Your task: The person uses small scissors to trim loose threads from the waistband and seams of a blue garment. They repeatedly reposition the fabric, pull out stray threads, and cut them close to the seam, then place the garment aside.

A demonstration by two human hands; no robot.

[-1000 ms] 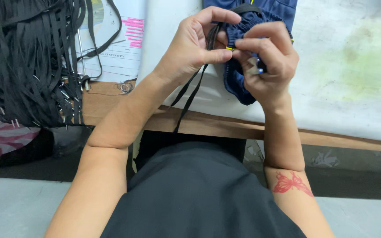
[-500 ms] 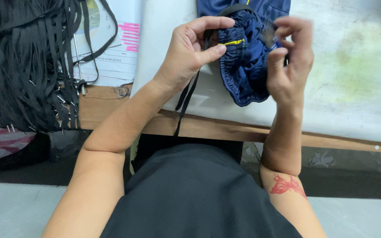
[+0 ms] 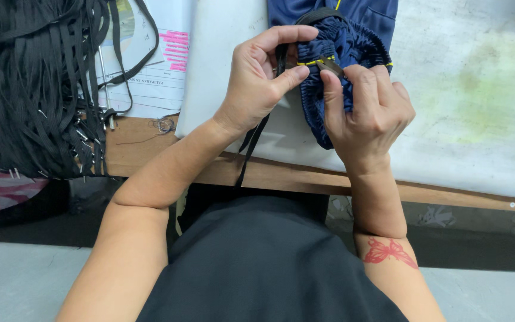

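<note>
White printed paper sheet with pink marked patch, flat near table's front edge, partly under black strap bundle

We see open white bench to the right of our right hand, while left of our left hand a heap of black cords and papers crowd the way.

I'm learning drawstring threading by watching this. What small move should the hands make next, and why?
Probably push the metal threader a little further into the gathered waistband of the navy garment. The right hand pinches the bunched fabric around it, and the left hand holds the black cord, which hangs slack over the table edge.
</note>
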